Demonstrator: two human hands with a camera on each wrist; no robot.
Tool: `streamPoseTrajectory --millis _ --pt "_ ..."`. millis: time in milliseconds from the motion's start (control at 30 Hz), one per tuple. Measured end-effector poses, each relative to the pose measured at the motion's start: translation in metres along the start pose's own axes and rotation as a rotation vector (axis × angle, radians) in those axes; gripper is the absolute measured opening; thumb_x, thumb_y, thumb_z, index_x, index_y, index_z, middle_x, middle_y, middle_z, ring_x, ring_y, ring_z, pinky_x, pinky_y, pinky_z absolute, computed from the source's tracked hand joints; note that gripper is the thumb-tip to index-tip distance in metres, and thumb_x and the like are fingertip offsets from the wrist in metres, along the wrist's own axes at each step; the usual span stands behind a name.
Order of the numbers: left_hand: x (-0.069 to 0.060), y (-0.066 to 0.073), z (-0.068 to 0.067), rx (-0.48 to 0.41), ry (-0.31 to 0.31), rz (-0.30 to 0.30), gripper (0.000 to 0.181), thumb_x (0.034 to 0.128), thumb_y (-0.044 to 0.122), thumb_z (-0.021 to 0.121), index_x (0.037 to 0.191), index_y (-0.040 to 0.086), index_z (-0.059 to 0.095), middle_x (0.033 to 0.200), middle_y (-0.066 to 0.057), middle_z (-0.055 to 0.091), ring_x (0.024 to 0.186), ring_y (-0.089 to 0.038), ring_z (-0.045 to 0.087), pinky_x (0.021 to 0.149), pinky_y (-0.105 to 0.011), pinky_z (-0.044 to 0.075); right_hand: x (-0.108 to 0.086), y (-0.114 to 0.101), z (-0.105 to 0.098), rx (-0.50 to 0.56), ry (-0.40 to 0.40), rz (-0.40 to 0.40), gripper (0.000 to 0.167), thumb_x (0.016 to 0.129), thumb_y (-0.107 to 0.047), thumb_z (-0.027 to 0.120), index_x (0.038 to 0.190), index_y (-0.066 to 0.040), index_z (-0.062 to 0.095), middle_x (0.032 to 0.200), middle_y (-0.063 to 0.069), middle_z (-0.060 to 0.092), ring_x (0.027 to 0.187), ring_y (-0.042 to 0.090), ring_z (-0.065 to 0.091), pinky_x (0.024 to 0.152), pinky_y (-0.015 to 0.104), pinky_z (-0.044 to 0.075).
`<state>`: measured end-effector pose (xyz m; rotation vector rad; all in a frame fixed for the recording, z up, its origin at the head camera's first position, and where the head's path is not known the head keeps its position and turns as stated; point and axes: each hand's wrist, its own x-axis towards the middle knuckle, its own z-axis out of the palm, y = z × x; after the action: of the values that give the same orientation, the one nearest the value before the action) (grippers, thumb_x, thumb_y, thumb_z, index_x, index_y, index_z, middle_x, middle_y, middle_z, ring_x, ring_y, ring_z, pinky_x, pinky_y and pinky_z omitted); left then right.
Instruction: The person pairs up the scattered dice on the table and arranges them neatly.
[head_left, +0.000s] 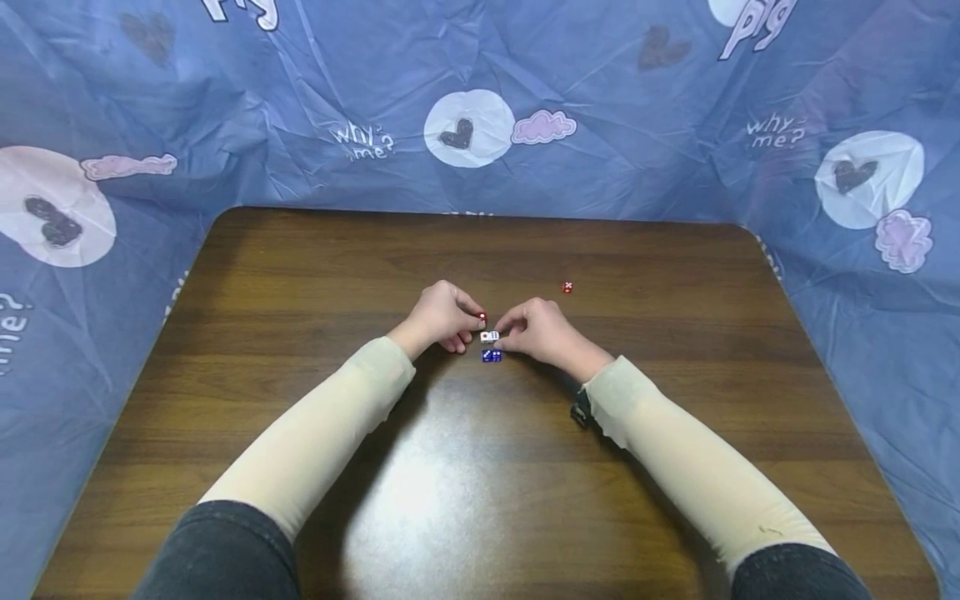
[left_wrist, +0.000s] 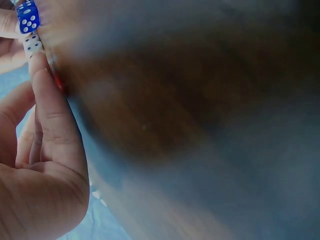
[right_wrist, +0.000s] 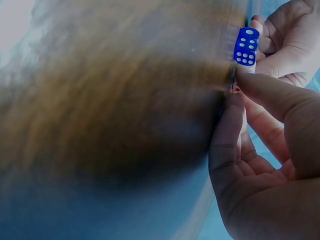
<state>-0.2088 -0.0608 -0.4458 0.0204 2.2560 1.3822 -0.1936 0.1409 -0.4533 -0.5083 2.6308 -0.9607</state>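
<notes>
My left hand (head_left: 442, 315) pinches a red die (head_left: 482, 317) between thumb and forefinger; only a sliver of red shows past the finger in the left wrist view. Just nearer to me, two white dice (head_left: 489, 337) sit side by side. The thumb and forefinger of my right hand (head_left: 546, 335) pinch the right one, which they partly cover in the right wrist view. Two blue dice (head_left: 491, 356) stand side by side in front of the white pair, with neither hand gripping them.
Another red die (head_left: 567, 287) lies alone on the brown wooden table (head_left: 645, 258), beyond my right hand. A blue printed cloth (head_left: 615, 75) hangs behind the table and down its sides. A dark band (head_left: 581, 408) is on my right wrist.
</notes>
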Motion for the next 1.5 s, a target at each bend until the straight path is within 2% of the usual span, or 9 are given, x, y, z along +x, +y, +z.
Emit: streamPoseTrajectory --millis 233,867,1500 --pt "-0.0018 -0.0019 0.0002 -0.014 0.007 0.003 0.014 0.0897 0.003 0.078 0.104 0.002 0.078 0.069 -0.02 0.069 0.048 -0.022 0.066 0.049 -0.036 0.061 -0.0006 0.0 -0.0011 -0.012 0.002 0.004 0.017 0.084 -0.018 0.087 0.098 -0.011 0.081 0.07 -0.006 0.068 0.065 0.012 0.061 0.06 0.029 0.05" --pt "0.0001 -0.0038 0.0038 0.061 0.037 0.02 0.013 0.0873 0.005 0.081 0.1 0.005 0.08 0.064 -0.017 0.068 0.046 -0.021 0.066 0.046 -0.034 0.06 -0.001 0.0003 -0.0007 0.002 -0.006 -0.001 0.016 0.084 -0.016 0.087 0.097 -0.01 0.08 0.069 -0.006 0.067 0.063 0.01 0.059 0.058 0.027 0.048" --pt "-0.0004 -0.0019 0.0042 0.078 0.043 0.013 0.014 0.0872 0.004 0.08 0.101 0.005 0.08 0.063 -0.015 0.068 0.045 -0.019 0.065 0.046 -0.034 0.06 -0.0036 0.0045 -0.0066 0.027 0.001 0.02 0.021 0.084 -0.016 0.087 0.102 -0.009 0.08 0.072 -0.004 0.069 0.065 0.012 0.062 0.059 0.028 0.05"
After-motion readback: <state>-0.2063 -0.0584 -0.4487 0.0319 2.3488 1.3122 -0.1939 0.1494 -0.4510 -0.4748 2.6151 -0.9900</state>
